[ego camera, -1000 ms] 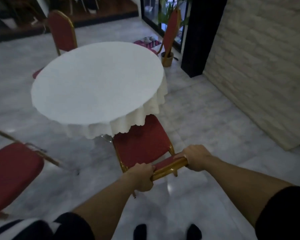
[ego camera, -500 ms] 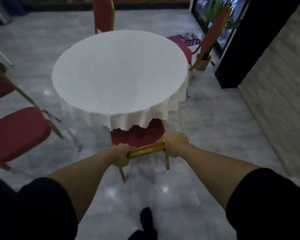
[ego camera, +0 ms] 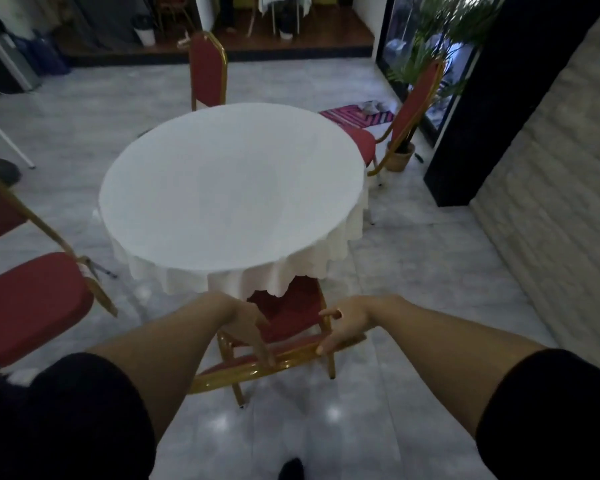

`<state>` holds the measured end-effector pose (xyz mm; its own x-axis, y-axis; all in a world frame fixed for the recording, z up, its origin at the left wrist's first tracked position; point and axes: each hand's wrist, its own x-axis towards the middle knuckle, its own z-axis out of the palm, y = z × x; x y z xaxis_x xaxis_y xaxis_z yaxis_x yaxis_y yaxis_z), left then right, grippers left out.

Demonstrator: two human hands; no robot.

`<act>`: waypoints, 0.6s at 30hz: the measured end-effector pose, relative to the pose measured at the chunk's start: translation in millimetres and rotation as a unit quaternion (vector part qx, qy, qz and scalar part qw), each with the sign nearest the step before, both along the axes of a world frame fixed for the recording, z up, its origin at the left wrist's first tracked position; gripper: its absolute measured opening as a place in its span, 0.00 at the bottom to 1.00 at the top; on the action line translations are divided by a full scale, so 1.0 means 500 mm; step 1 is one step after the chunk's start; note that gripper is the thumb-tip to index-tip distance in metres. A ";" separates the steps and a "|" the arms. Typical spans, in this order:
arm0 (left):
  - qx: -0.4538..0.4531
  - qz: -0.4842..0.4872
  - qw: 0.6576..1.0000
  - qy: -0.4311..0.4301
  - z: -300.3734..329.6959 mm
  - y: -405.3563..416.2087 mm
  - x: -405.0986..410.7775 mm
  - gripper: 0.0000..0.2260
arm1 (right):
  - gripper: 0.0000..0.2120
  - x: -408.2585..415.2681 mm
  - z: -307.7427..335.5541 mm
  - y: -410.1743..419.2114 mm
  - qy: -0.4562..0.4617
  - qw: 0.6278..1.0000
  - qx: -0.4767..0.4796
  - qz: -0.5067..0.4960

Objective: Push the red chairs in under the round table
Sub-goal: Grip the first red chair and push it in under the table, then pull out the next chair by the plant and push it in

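Both hands have let go of the gold back rail since half a second ago, likely because the near red-cushioned gold-framed chair (ego camera: 288, 327) now sits with its seat front under the round white-clothed bench (ego camera: 232, 188). Left hand (ego camera: 246, 330) fingers apart, tips seemingly brushing the rail; right hand (ego camera: 340, 323) fingers apart, just beside it. Left red chair (ego camera: 32, 299) stands well clear, far red chair (ego camera: 208, 74) and right red chair (ego camera: 409, 109) near the edge. No containers on bench.

Potted plant (ego camera: 400, 157) beside striped mat (ego camera: 355, 116)
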<state>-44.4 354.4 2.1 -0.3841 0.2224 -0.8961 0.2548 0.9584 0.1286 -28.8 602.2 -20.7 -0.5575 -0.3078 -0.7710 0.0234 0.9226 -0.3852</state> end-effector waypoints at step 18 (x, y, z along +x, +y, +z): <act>0.142 0.001 0.910 0.389 0.232 0.675 -0.394 0.27 | 0.37 -0.353 0.241 0.635 0.300 0.930 -0.002 -0.213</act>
